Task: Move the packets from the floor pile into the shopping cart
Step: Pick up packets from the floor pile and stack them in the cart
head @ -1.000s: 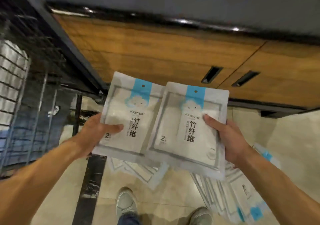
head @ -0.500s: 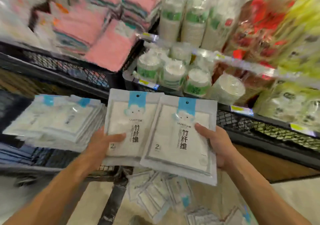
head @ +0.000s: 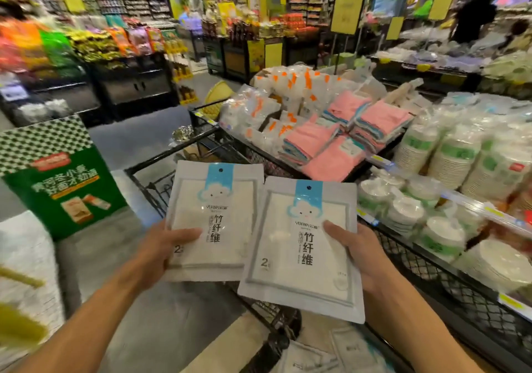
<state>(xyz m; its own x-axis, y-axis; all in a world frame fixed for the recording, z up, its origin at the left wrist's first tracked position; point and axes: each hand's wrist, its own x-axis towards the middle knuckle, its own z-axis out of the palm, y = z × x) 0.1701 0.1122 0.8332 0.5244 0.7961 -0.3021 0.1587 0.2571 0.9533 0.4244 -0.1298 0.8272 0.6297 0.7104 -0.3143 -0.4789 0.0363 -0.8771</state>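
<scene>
I hold two white packets with blue cloud tops and black print, side by side in front of me. My left hand [head: 164, 249] grips the left packet [head: 214, 200] at its lower left edge, thumb on its face. My right hand [head: 361, 254] grips the right packet [head: 290, 275] at its right edge, and this packet overlaps the left one slightly. The black wire shopping cart [head: 152, 175] stands just behind and below the packets, its inside mostly hidden by them. More white packets of the floor pile [head: 313, 355] lie at the bottom edge.
A black mesh display shelf [head: 449, 283] runs along the right, loaded with paper plates [head: 403, 211], stacked cups and pink cloths [head: 325, 145]. A green checkered carton [head: 60, 182] stands at left. Grey aisle floor [head: 126, 148] stretches ahead toward stocked shelves.
My view has swung up from the floor and cabinet to the store aisle. Both hands still hold the same two packets, now in front of the cart.
</scene>
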